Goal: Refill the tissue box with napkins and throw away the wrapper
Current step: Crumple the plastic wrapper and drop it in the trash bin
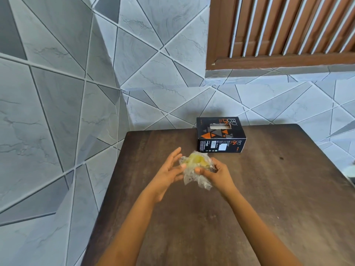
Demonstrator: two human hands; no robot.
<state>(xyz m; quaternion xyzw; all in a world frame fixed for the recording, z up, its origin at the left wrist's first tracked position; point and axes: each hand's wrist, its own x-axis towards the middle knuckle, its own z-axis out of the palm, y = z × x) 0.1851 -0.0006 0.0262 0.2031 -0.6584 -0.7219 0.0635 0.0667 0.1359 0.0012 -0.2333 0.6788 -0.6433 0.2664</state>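
One step left: right hand [218, 174] grip holds crumpled wrapper [194, 163], left hand [170, 172] wide; tissue box [221, 136] appears refilled

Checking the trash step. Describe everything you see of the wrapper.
The wrapper is thin clear plastic, crumpled into a loose wad, with a yellow patch near its top. It is over the table, just in front of the box. The right hand grips its right side with curled fingers. The left hand touches its left side with the thumb, fingers straight.
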